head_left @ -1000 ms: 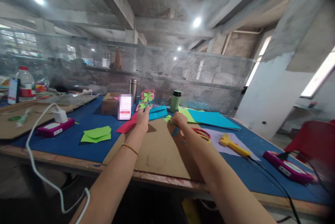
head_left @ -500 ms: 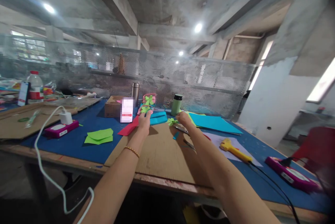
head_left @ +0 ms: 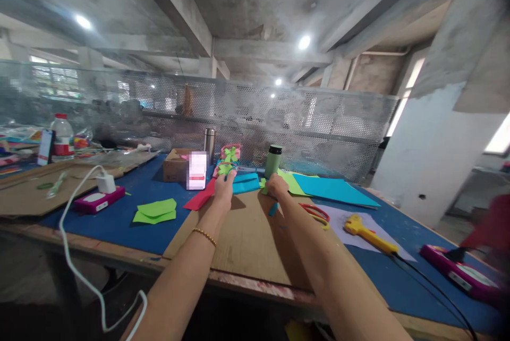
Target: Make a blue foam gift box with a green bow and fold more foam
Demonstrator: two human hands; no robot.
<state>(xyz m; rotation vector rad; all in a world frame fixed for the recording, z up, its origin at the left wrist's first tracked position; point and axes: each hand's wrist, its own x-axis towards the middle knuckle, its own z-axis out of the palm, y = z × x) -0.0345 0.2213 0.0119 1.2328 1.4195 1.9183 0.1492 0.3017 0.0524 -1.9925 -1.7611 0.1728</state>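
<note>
My left hand (head_left: 224, 184) is closed at the near edge of a pink and green paper piece (head_left: 230, 158) with leaf-like shapes, towards the back of the table. To its right, my right hand (head_left: 277, 186) is closed over a small light green paper piece (head_left: 263, 184), which shows at its left side; its fingertips are hidden. Blue folded paper (head_left: 246, 183) lies between the hands, and red paper (head_left: 198, 197) lies left of my left hand. Under both forearms is a cardboard sheet (head_left: 243, 240).
A green bottle (head_left: 273, 161) stands behind my right hand. Scissors with red and yellow handles (head_left: 316, 215), a yellow glue gun (head_left: 370, 235) and blue sheets (head_left: 334, 189) lie right. Left are a lit phone (head_left: 197, 170), a cardboard box (head_left: 175, 164) and green paper (head_left: 154, 211).
My right hand has moved over the small green paper, which it now mostly covers. My left hand stays by the pink and green piece. The view has shifted slightly.
</note>
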